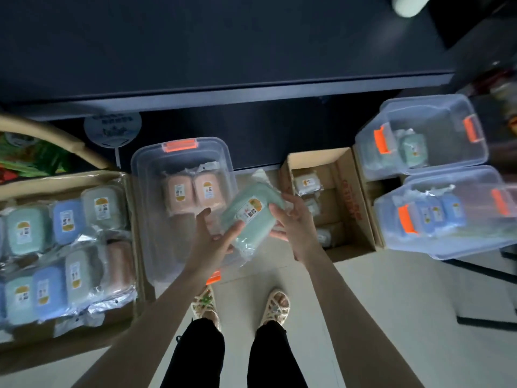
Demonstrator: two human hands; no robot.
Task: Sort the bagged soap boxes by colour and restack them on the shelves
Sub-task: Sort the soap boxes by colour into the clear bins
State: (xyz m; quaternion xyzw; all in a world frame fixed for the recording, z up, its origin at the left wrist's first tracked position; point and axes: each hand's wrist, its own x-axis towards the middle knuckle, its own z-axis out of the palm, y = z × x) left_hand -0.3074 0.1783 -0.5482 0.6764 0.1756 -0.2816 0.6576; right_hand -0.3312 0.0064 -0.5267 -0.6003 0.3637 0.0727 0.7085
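Note:
A green soap box in a clear bag (pixel 253 217) hangs tilted in front of me, above the floor. My left hand (pixel 214 239) supports its lower left end with the thumb against the bag. My right hand (pixel 292 222) grips its right side, fingers curled behind it. Below it, a clear bin (pixel 145 175) holds two pink boxes (pixel 194 193). A cardboard box (pixel 131 191) at the left holds several mixed green, blue, grey and pink bagged boxes. At the right, one clear bin (pixel 436 130) holds a green box and another clear bin (pixel 453 211) holds blue boxes.
An open cardboard carton (pixel 352 189) with a few grey boxes stands between the bins. A dark shelf edge (pixel 223 93) runs across above everything. A round white sign (pixel 113 130) stands at the back left. My sandalled feet (pixel 243 306) stand on pale floor tiles.

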